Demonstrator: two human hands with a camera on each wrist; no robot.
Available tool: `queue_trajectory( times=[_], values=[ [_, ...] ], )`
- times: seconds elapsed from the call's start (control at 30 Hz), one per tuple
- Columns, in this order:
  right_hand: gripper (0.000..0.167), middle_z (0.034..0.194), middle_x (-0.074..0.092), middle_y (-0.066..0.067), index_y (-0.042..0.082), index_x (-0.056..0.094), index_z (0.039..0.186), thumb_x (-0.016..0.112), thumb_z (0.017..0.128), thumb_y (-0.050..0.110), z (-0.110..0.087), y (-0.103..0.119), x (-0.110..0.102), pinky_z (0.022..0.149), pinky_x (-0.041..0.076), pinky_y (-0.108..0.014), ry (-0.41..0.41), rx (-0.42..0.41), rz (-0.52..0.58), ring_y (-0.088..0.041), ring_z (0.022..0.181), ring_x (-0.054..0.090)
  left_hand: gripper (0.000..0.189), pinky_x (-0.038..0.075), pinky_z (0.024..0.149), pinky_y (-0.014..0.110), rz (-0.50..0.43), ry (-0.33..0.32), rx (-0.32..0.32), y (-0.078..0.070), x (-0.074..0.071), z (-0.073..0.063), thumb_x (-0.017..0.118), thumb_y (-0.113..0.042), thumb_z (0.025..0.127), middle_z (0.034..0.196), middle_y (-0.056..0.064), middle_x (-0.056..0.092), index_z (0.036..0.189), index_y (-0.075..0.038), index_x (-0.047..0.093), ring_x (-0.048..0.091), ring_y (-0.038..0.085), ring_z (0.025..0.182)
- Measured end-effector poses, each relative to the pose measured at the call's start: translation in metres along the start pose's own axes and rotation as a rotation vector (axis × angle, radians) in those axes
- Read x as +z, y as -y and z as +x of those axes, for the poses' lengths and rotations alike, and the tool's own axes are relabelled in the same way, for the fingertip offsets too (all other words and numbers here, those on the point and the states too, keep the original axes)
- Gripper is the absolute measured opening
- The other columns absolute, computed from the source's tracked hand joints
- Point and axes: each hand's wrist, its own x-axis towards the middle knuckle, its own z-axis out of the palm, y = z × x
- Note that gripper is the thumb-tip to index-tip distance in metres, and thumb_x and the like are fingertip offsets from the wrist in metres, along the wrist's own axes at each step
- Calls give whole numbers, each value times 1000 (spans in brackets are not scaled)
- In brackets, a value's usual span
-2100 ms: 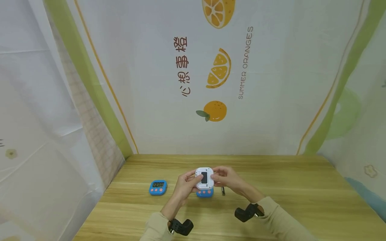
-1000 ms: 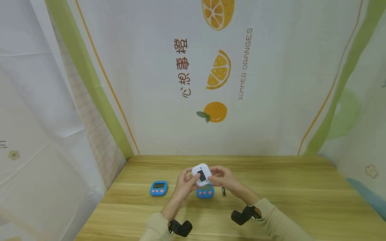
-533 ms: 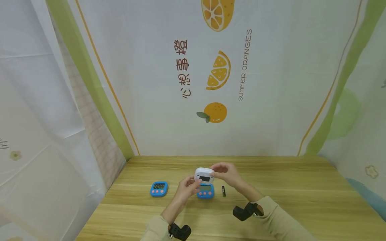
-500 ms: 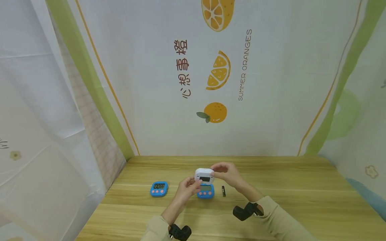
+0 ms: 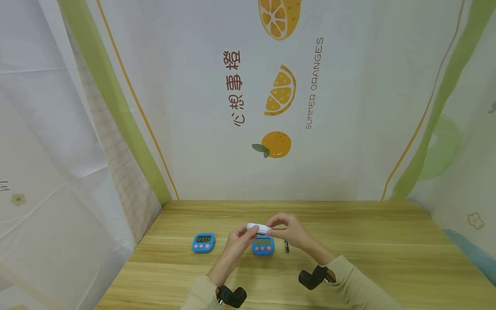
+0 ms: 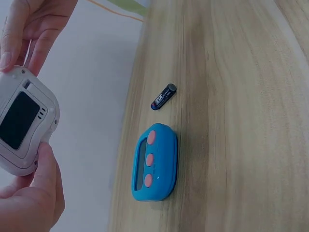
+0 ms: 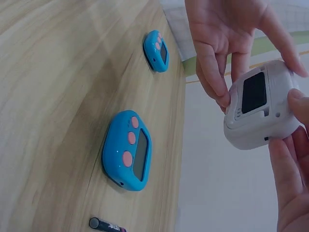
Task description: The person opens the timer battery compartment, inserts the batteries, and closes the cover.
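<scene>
Device (image 5: pixel 258 228) just tipped nearly edge-on to head view | left hand (image 5: pixel 237 244), right hand (image 5: pixel 289 231): fingers (image 7: pixel 284 166) gripping it | back (image 6: pixel 21 121) likely harder to inspect

We see white cloth backdrop (image 5: pixel 356 107) filling the upper frame, printed down its middle with oranges (image 5: pixel 277 144) and brown lettering (image 5: pixel 234 83). Green stripes (image 5: pixel 404 185) slant down at left and right. Along the bottom — a pale wood-grain tabletop (image 5: pixel 387 258) in soft, even light.

on table (image 5: pixel 387 232): left timer (image 5: pixel 203 243); middle timer (image 5: pixel 263 246); battery (image 5: pixel 286 246) rightmost; above: device (image 7: pixel 258 111) between left hand (image 5: pixel 237 242), right hand (image 5: pixel 289 230)
</scene>
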Motion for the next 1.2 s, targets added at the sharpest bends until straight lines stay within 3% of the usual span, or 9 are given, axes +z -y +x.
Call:
queue_trajectory(
  times=[0.13, 0.27, 0.4, 0.53, 0.7, 0.8, 1.0, 1.13, 1.2],
  values=[
    [21, 94, 59, -19, -5, 61, 95, 68, 76, 2, 1, -13, 2, 72, 52, -30, 20, 17, 1, -29, 88, 57, 60, 41, 92, 30, 52, -5, 18, -1, -3, 0, 62, -27, 84, 111, 15, 48, 125, 11, 39, 51, 17, 99],
    [42, 104, 55, -20, -8, 53, 113, 69, 77, 8, 2, -20, 1, 76, 51, -30, 50, 65, 52, -33, 96, 54, 60, 42, 91, 32, 91, 6, 44, -2, -8, 0, 63, -22, 83, 115, 16, 48, 128, 7, 38, 50, 16, 97],
    [61, 114, 50, -21, -7, 40, 126, 70, 77, 13, 3, -23, 0, 79, 50, -35, 96, 135, 134, -35, 103, 50, 59, 44, 87, 29, 74, 50, 70, -4, -12, 0, 63, -14, 82, 120, 19, 45, 130, 6, 35, 50, 18, 100],
    [69, 123, 43, -23, -6, 34, 130, 71, 76, 17, 4, -25, 1, 82, 48, -37, 149, 209, 190, -34, 108, 48, 63, 45, 84, 25, 41, 108, 90, -5, -17, 0, 64, -7, 81, 125, 23, 40, 133, 6, 31, 50, 19, 104],
    [64, 124, 43, -25, -10, 38, 126, 71, 76, 13, 6, -22, 8, 83, 48, -36, 196, 214, 207, -35, 108, 48, 68, 43, 88, 26, 26, 214, 105, -4, -31, 2, 63, -1, 80, 133, 25, 33, 135, 6, 25, 41, 27, 117],
    [59, 121, 46, -24, -12, 42, 122, 70, 75, 7, 8, -13, 13, 84, 47, -34, 201, 194, 194, -36, 106, 49, 69, 44, 88, 29, 88, 241, 96, -3, -41, 4, 64, -3, 79, 133, 23, 34, 136, 4, 26, 40, 30, 117],
    [57, 120, 47, -25, -12, 44, 120, 71, 72, 1, 17, -33, 34, 81, 49, -29, 188, 134, 155, -36, 102, 51, 65, 47, 77, 28, 287, 235, 90, -3, -62, 6, 66, -6, 78, 117, 20, 49, 133, 6, 33, 50, 21, 92],
    [57, 120, 47, -23, -9, 45, 121, 71, 71, -2, 21, -43, 50, 80, 49, -30, 142, 170, 120, -36, 103, 50, 67, 47, 83, 33, 323, 221, 71, -1, -72, 5, 65, -5, 79, 123, 25, 44, 133, 10, 28, 49, 31, 103],
    [56, 119, 48, -23, -9, 46, 121, 71, 71, -1, 23, -45, 58, 80, 49, -30, 114, 177, 100, -36, 103, 50, 65, 44, 89, 36, 330, 180, 67, 1, -75, 5, 63, -2, 79, 126, 28, 40, 132, 12, 28, 44, 36, 111]
  ],
)
